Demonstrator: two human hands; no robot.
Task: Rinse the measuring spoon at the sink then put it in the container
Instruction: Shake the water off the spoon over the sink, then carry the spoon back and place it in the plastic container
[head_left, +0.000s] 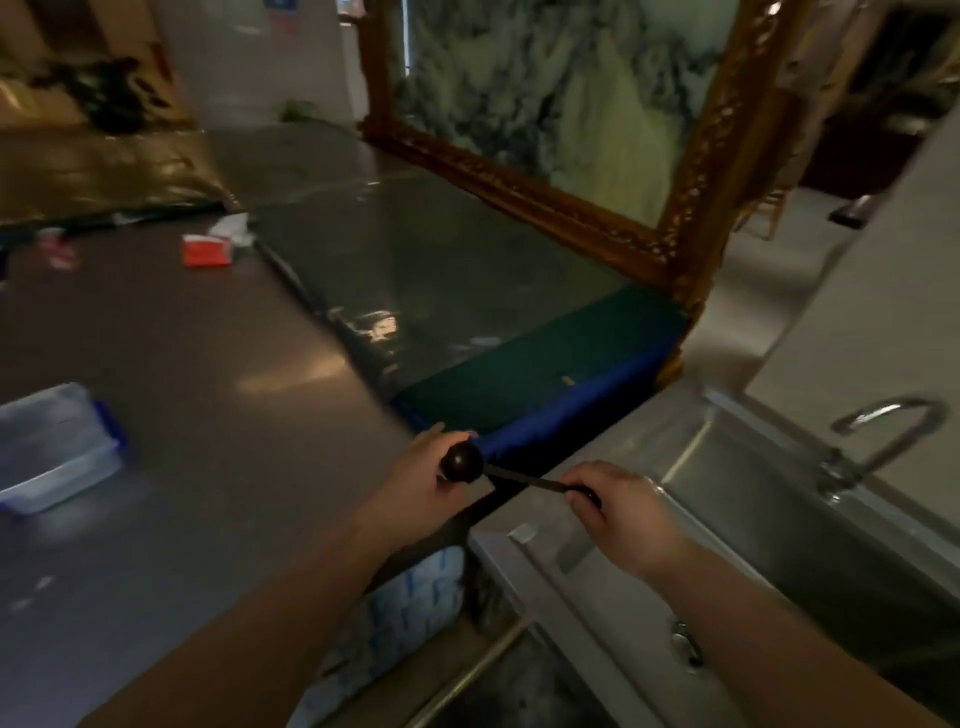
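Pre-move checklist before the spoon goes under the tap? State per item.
1. Spoon held: ok. The right hand grips the handle of the measuring spoon and the left hand is at its bowl.
2. Spoon over the sink: not ok. It is over the counter edge, left of the sink.
3. Path to the faucet: ok, nothing shows between the spoon and the basin.
4. Water running: cannot tell; no stream is visible and the frame is blurred.
5. Container ready: ok. It sits on the counter at far left; whether it has a lid on, cannot tell.
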